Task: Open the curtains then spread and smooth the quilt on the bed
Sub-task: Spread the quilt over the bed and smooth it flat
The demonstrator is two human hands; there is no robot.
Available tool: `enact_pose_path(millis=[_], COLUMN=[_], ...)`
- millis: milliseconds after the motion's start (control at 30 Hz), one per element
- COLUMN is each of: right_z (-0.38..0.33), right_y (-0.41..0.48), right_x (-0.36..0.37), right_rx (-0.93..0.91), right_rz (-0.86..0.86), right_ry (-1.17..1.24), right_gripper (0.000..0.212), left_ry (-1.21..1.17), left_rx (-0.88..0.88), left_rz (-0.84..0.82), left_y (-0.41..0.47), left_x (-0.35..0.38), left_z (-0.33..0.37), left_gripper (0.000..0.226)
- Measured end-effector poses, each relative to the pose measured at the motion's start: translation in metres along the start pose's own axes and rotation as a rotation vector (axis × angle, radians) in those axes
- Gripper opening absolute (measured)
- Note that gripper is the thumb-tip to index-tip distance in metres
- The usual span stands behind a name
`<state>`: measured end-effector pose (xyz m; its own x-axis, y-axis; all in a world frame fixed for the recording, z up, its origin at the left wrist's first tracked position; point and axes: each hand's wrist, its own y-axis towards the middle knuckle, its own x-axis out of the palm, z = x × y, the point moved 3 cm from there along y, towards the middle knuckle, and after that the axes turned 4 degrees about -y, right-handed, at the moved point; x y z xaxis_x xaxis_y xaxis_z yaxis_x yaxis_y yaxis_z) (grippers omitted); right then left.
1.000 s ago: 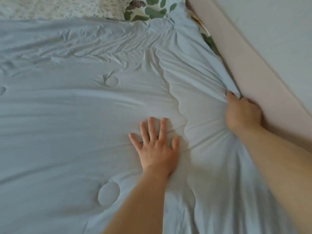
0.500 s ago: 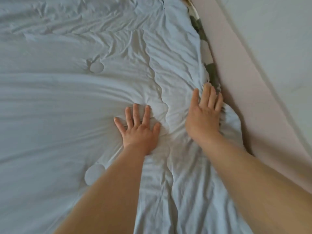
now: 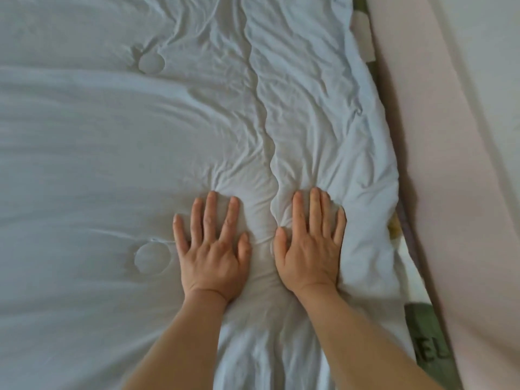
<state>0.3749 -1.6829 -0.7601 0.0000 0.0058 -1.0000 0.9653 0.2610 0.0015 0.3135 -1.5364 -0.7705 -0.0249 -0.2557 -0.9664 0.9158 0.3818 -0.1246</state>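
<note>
A pale blue quilt covers nearly the whole view, creased around a wavy stitched seam that runs down its middle. My left hand lies flat on the quilt just left of that seam, fingers spread. Just right of the seam my right hand presses flat, palm down, fingers close together. Neither hand holds any cloth. Two round stitched marks sit left of my hands. The quilt's right edge is bunched near the bed's side. No curtains are in view.
A pinkish padded bed side runs along the right, with a pale wall beyond it. A green-patterned sheet peeks out between the quilt's edge and that side.
My right hand let go of the quilt's right edge and came inward to lie flat beside my left hand. The view has shifted down the bed; the pillows at the top are out of sight.
</note>
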Motion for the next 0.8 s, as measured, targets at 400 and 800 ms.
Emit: enact_pose_path(millis=[400,800], right_z=[0.0008,-0.0046], right_y=[0.0023,0.0036], right_x=[0.0029,0.0037], right_rx=[-0.006,0.006], right_rz=[0.095,0.110], right_ry=[0.042,-0.042], right_gripper=[0.068,0.069], left_ry=[-0.015,-0.034], left_rx=[-0.005,0.011], left_rz=[0.008,0.040], left_y=[0.0040,0.0020], left_x=[-0.0010,0.0003], left_z=[-0.0009,-0.0016], left_gripper=[0.068,0.066])
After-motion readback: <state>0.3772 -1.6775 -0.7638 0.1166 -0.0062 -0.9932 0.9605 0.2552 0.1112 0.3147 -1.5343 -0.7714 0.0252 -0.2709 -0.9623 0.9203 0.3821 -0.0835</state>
